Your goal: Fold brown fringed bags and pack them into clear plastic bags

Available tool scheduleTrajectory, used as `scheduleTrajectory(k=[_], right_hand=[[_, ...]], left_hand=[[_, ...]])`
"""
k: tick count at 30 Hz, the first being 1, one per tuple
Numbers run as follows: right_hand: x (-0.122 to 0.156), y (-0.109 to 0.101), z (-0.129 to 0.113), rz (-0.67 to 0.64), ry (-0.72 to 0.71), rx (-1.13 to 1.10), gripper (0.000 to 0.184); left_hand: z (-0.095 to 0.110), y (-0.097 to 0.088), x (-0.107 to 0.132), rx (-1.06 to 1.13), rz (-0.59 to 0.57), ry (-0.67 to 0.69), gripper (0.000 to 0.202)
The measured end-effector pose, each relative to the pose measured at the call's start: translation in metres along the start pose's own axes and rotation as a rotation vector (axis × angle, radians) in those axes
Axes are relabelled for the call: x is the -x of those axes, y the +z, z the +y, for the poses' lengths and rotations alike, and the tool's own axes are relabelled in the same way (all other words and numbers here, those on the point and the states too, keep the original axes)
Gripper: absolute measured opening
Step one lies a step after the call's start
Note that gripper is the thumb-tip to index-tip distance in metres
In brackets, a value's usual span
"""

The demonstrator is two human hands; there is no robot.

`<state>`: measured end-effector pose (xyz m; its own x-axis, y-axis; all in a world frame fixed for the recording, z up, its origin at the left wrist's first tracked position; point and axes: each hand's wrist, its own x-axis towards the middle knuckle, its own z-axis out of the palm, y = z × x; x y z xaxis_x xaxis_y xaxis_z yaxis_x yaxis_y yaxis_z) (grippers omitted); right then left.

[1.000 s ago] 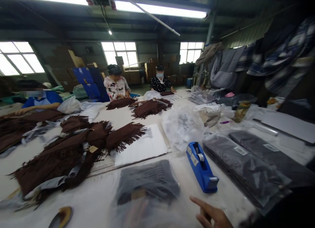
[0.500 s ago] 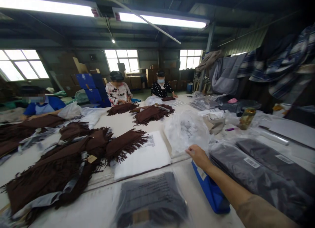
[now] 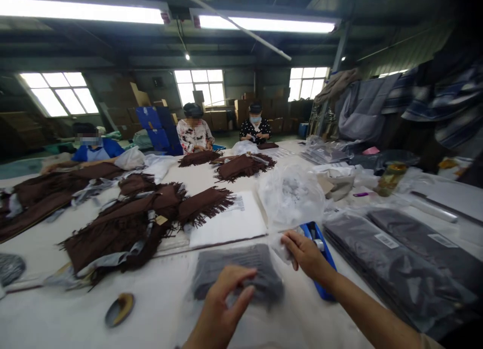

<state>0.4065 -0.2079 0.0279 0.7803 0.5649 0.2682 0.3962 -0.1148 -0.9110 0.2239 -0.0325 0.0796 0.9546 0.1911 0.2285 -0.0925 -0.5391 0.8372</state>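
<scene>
A folded dark grey textile in a clear plastic bag (image 3: 206, 273) lies on the table before me, slightly blurred. My left hand (image 3: 230, 293) hovers over its near side, thumb and fingers apart with nothing between them. My right hand (image 3: 300, 253) is closed, pinching a small crumpled piece of clear plastic (image 3: 279, 248) at the bag's far right corner. Just beyond this hand sits a clear plastic bag of small white pieces (image 3: 290, 193). A blue tray (image 3: 327, 261) stands partly behind my right wrist, with a small white roll-like item in it.
Brown fringed scarves (image 3: 124, 223) cover the left side. A white sheet stack (image 3: 230, 223) lies mid-table. Bagged grey textiles (image 3: 400, 268) are piled at right, near a jar (image 3: 392, 178). A tape roll (image 3: 119, 309) lies near left. Several people sit across the table.
My left hand has come into view over the bagged grey textile. My right hand has drawn back from the bag of white pieces, now with crumpled clear plastic in its fingers. The view has shifted left.
</scene>
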Motion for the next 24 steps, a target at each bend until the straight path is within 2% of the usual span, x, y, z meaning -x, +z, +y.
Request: scheduleTrajectory(k=[1,3,4,6,7,9,11,12,13,15,17,18,21,24], right_hand=[[0.01,0.01,-0.009,-0.051,0.028,-0.062,0.035],[0.027,0.023,-0.023,-0.135,0.072,-0.167,0.034],[0.032,0.025,-0.028,-0.169,0.087,-0.205,0.034],[0.038,0.024,-0.031,-0.203,0.117,-0.294,0.033],[0.04,0.022,-0.03,-0.185,0.127,-0.36,0.031],[0.043,0.02,-0.022,-0.093,0.132,-0.531,0.033],[0.049,0.026,-0.011,-0.041,0.153,-0.678,0.048],[0.053,0.032,-0.006,-0.073,0.176,-0.706,0.056],[0.058,0.039,-0.002,-0.126,0.204,-0.692,0.06],[0.066,0.054,0.002,-0.187,0.25,-0.563,0.05],[0.07,0.065,0.003,-0.136,0.27,-0.439,0.035],[0.07,0.069,0.002,-0.09,0.277,-0.414,0.034],[0.064,0.071,0.003,-0.034,0.302,-0.454,0.036],[0.058,0.069,0.008,-0.002,0.32,-0.488,0.036]], left_hand=[[0.0,0.003,-0.01,-0.023,-0.08,0.065,0.039],[-0.005,0.012,-0.026,-0.002,-0.149,0.089,0.062],[-0.01,0.019,-0.031,0.037,-0.181,0.064,0.063],[-0.022,0.032,-0.03,0.171,-0.236,-0.058,0.043],[-0.028,0.038,-0.026,0.257,-0.23,-0.142,0.035],[-0.04,0.047,-0.013,0.425,-0.149,-0.3,0.035],[-0.048,0.052,0.0,0.526,-0.025,-0.393,0.036],[-0.051,0.052,0.006,0.529,0.021,-0.417,0.036],[-0.053,0.053,0.01,0.497,0.053,-0.432,0.036],[-0.054,0.051,0.015,0.357,0.085,-0.434,0.037],[-0.052,0.049,0.017,0.221,0.079,-0.4,0.037],[-0.051,0.049,0.018,0.199,0.069,-0.387,0.038],[-0.052,0.047,0.017,0.284,0.051,-0.393,0.04],[-0.056,0.044,0.014,0.358,0.123,-0.421,0.046]])
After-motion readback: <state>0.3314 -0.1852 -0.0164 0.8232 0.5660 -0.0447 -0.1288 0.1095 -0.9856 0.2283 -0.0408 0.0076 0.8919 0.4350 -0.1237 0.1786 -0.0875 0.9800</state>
